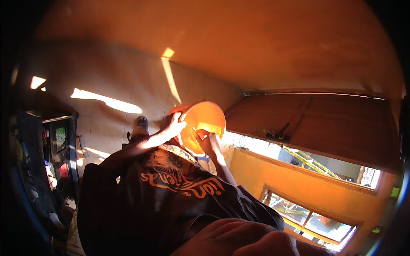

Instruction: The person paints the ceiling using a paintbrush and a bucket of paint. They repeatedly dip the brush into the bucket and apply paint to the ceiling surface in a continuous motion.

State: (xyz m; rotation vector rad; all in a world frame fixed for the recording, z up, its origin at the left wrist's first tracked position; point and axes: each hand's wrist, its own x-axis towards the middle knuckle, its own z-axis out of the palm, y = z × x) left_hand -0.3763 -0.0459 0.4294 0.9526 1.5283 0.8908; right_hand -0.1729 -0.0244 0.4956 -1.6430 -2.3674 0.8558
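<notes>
Both hands were on the orange bucket (pixel 204 121), held up over the tiled floor (pixel 106 123). Left hand (pixel 174 126) clamped the rim, right hand (pixel 206 141) closed inside it. I'd keep that rim grip firm while working inside.

I see a tiled floor (pixel 106 123) streaked with sunlight, a dark shelf (pixel 60 149) of small items on the left, a wooden shutter (pixel 324 123) and an orange wall (pixel 265 175) right.
</notes>
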